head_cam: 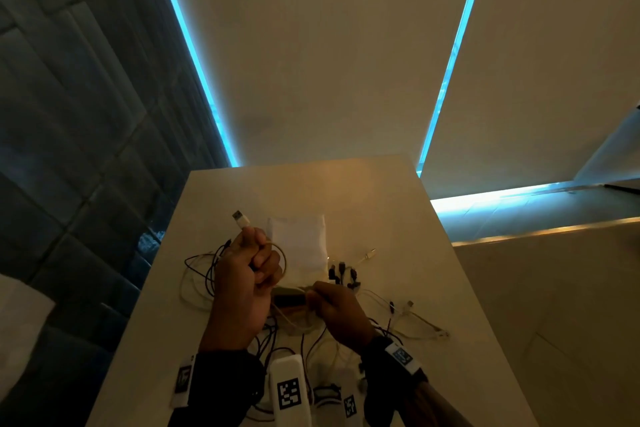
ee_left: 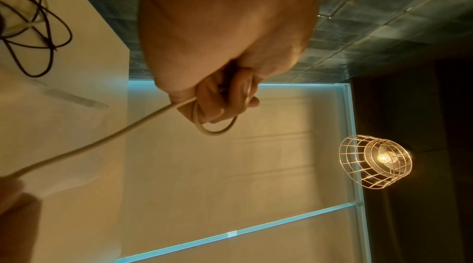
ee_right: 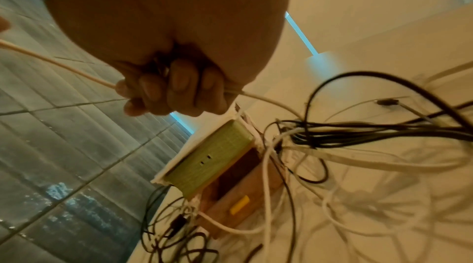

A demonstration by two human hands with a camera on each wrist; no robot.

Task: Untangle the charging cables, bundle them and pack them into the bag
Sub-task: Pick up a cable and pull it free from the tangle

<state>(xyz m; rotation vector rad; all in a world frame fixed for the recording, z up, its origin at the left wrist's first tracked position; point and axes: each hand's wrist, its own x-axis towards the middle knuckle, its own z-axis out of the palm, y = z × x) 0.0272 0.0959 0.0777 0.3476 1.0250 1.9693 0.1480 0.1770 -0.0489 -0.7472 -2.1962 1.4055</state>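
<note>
My left hand [head_cam: 254,262] is raised over the table and grips a white cable [ee_left: 122,132] coiled in a loop round its fingers; the cable's USB plug [head_cam: 240,218] sticks up above the fist. From there the same cable [ee_right: 58,65] runs to my right hand [head_cam: 320,298], which pinches it in curled fingers [ee_right: 176,85]. A pale fabric bag [head_cam: 299,243] lies flat behind the hands. Black and white cables [head_cam: 204,274] lie tangled left, right and near me [ee_right: 358,134].
The white table [head_cam: 381,204] is narrow, with edges close on both sides and a tiled wall on the left. A green-topped box [ee_right: 212,156] with a brown part sits under my hands. Loose plugs [head_cam: 343,272] lie right of the bag. A caged lamp [ee_left: 376,161] hangs overhead.
</note>
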